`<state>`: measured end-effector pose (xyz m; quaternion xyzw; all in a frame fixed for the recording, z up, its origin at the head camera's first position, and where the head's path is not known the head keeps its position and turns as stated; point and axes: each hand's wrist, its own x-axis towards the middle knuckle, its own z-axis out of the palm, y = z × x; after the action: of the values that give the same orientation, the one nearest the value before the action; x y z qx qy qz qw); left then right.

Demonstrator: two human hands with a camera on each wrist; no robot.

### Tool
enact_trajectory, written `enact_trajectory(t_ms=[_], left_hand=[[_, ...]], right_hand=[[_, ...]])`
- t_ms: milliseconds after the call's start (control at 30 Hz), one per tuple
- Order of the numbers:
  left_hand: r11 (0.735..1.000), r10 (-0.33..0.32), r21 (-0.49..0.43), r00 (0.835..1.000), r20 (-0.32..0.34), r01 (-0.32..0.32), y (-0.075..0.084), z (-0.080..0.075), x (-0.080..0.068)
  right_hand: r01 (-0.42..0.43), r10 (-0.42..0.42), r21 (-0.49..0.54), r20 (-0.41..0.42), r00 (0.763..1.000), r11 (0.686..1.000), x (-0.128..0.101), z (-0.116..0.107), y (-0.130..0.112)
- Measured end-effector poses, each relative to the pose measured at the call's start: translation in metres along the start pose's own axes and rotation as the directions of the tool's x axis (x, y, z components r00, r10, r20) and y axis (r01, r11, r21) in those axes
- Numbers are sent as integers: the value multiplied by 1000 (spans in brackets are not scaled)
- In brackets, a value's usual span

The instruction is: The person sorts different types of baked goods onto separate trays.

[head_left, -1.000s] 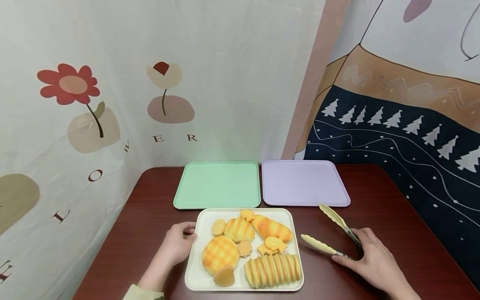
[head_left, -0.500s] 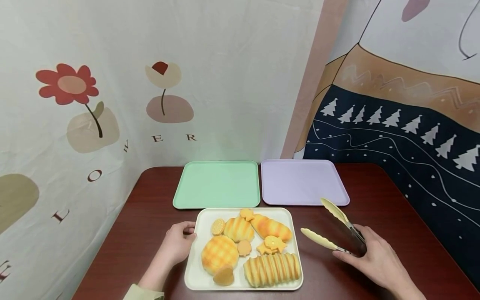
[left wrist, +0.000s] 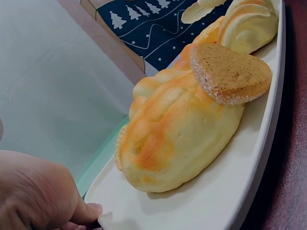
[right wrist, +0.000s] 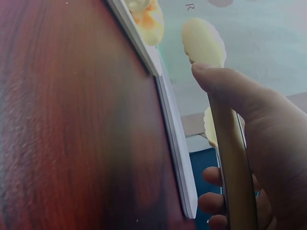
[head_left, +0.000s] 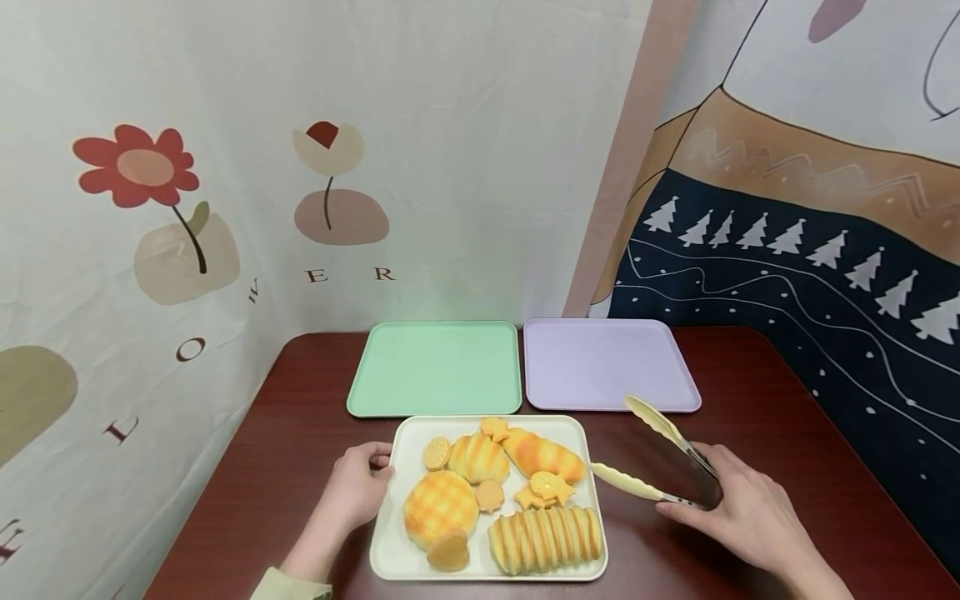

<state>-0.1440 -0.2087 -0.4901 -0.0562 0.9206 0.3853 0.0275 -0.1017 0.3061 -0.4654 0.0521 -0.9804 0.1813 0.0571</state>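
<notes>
A white tray (head_left: pixel 390 558) carries several breads and cookies. Among them are a round bun (head_left: pixel 439 505), a heart-shaped cookie (head_left: pixel 448 552), a ridged loaf (head_left: pixel 546 540), two longer breads behind, and star-shaped cookies (head_left: pixel 534 498). My left hand (head_left: pixel 358 483) grips the tray's left edge, its thumb on the rim in the left wrist view. My right hand (head_left: pixel 750 508) holds a pair of tongs (head_left: pixel 624 482) with cream tips and metal arms, spread apart. One tip is close to the tray's right rim; nothing lies between the tips.
Behind the white tray, a green tray (head_left: pixel 435 369) and a purple tray (head_left: pixel 609 365) lie side by side on the dark red table (head_left: pixel 300 400). A printed cloth (head_left: pixel 480 167) hangs along the table's back and sides.
My right hand has moved the tongs slightly left, nearer the white tray; their tips have spread a little wider since the first frame. The left hand and the breads stay where they were.
</notes>
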Motion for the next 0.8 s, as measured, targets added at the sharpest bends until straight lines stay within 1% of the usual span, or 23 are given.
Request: enact_trajectory(t_ms=[167, 467, 600, 800], left_hand=[[1000, -2, 9, 1000, -6, 3, 0, 1, 0], [1000, -1, 13, 1000, -14, 1, -2, 2, 0], [1000, 0, 16, 1000, -16, 1, -3, 2, 0], [1000, -5, 11, 1000, -16, 5, 0, 2, -1]], right_hand=[[22, -22, 0, 13, 1000, 1000, 5, 0, -4], [86, -86, -12, -24, 996, 996, 12, 4, -13], [88, -88, -17, -7, 996, 996, 15, 4, -18], [121, -121, -12, 1, 993, 993, 19, 8, -21]])
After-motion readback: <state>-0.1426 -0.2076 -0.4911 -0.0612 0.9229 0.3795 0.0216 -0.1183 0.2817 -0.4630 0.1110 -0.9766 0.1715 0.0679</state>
